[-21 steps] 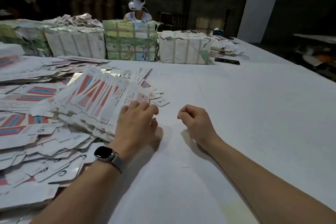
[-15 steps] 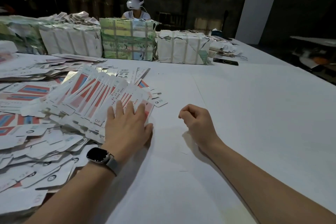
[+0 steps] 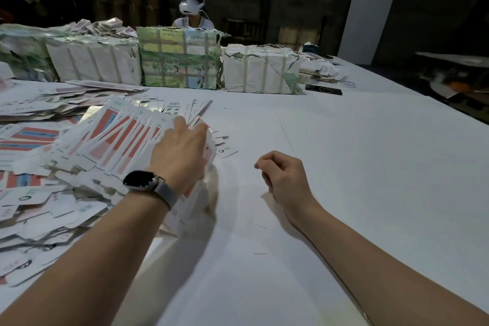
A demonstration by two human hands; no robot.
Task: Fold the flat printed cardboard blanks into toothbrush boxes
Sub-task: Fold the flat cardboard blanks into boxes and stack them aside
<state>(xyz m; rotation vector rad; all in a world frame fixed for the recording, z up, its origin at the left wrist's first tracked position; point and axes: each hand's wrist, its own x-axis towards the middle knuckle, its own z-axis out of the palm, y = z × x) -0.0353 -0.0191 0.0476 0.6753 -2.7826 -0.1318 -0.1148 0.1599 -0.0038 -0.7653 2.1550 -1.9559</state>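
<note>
- Along the left edge of the white table (image 3: 370,167) lies a loose heap of flat printed blanks (image 3: 39,209), white with red and blue panels, overlapping every which way.
- On top of that heap sits a fanned stack of blanks (image 3: 116,140), red stripes showing, spread like a hand of cards and leaning toward the far edge.
- The left hand (image 3: 181,153), a dark watch (image 3: 139,179) on its wrist, reaches onto the right end of the fan; its fingers curl over the outermost blank there and a pale sheet shows beneath the palm, so it seems to grip that one, though the fingertips are hidden.
- Just right of the fan a few stray blanks (image 3: 226,151) lie flat on the bare surface.
- The right hand (image 3: 284,174) rests on the table near the middle, well apart from the cards, fingers loosely curled and holding nothing.
- Along the far edge stand strapped paper-wrapped bundles (image 3: 95,61), one colourfully printed bundle (image 3: 180,61) in the middle and a torn white one (image 3: 260,70) to its right; what they hold I cannot make out.
- Behind them sits a person (image 3: 191,14) wearing a white headset.
- Right of the bundles lie scattered papers (image 3: 321,71) and a dark flat object (image 3: 323,88).
</note>
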